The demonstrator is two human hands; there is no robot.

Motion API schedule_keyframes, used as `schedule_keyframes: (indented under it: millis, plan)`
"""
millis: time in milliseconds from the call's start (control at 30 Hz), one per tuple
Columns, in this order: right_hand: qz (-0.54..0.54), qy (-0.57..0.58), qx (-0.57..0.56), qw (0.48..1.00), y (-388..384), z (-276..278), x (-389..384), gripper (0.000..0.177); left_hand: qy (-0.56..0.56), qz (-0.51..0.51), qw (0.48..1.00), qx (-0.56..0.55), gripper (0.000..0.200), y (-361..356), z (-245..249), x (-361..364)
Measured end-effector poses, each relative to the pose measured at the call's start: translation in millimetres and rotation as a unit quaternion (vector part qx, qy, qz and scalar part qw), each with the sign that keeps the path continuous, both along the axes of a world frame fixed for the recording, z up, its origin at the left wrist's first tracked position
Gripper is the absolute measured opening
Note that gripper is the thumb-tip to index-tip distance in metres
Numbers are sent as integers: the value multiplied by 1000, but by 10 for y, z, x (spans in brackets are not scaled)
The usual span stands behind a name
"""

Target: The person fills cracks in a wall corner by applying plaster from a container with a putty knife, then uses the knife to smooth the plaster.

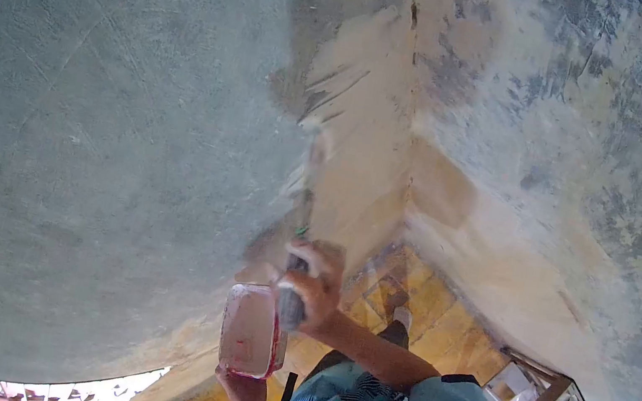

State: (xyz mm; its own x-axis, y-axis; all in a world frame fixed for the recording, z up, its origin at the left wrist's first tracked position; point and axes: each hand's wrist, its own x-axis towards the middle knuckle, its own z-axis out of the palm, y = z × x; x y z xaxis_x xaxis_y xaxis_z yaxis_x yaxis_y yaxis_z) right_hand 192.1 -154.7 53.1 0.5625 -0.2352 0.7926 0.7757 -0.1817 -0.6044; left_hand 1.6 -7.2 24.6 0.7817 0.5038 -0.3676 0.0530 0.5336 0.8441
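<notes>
My right hand (313,280) is closed around the thick grey handle of a putty knife (294,298). The blade, smeared by motion, reaches up to the wall (145,86), where a beige plaster patch (368,72) with dark streaks runs along the corner. Below and left of it, my left hand (242,391) grips the lower end of a plastic tub (248,331). This tub has a red rim and whitish, pink-tinged residue over its inside. The handle's lower end overlaps the tub's right edge in this view.
A cracked inside corner (415,46) joins the grey wall to a mottled right wall (554,129). Yellow-brown tiles (447,307) cover the floor, where my foot (402,316) stands. A shelf (551,400) with several items is at the lower right. Bright openwork (84,396) shows at the lower left.
</notes>
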Motion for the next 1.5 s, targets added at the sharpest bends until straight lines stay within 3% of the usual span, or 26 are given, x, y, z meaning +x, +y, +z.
schedule_keyframes:
  millis: [167,333,367,400,467,533,767,900,967,1033,1067,1167,1233,1367,1500]
  plan:
    - [-146,11,18,989,-403,71,615,39,40,-2,999,33,64,75,-95,2]
    - [-156,19,-6,988,-469,117,872,32,34,27,999,-9,63,47,-122,-57]
    - [-155,20,-19,987,-446,135,869,30,48,-12,995,89,63,70,-144,-87]
    - [-141,23,-17,990,-399,124,846,33,61,-50,980,185,63,110,-196,-129]
    - [-111,29,-15,993,-264,63,691,39,59,-51,978,193,64,119,-228,-150]
    - [-50,31,-34,998,-143,79,455,40,29,23,999,17,65,77,-198,-132]
    - [74,22,-14,997,-42,145,-174,42,20,-12,999,31,67,49,-85,-60]
    - [-58,76,-40,995,-374,168,132,30,27,11,999,25,67,45,-133,-63]
    - [-136,38,1,990,-494,165,442,29,29,16,999,9,67,50,-132,-68]
    - [-149,39,-1,988,-641,144,702,33,27,13,1000,0,66,23,-119,-62]
    - [-156,41,-2,987,-679,125,785,35,48,-7,998,49,66,27,-113,-55]
    - [-148,50,-4,988,-677,31,914,35,74,-31,992,102,66,20,-89,-35]
    - [-119,54,-2,991,-619,39,844,35,41,2,999,17,66,-10,-61,-35]
    - [-70,61,-19,995,-352,5,520,35,34,20,999,6,65,-5,-87,-29]
    - [56,72,-17,996,-56,-33,-64,37,26,13,1000,-10,66,-2,-75,-30]
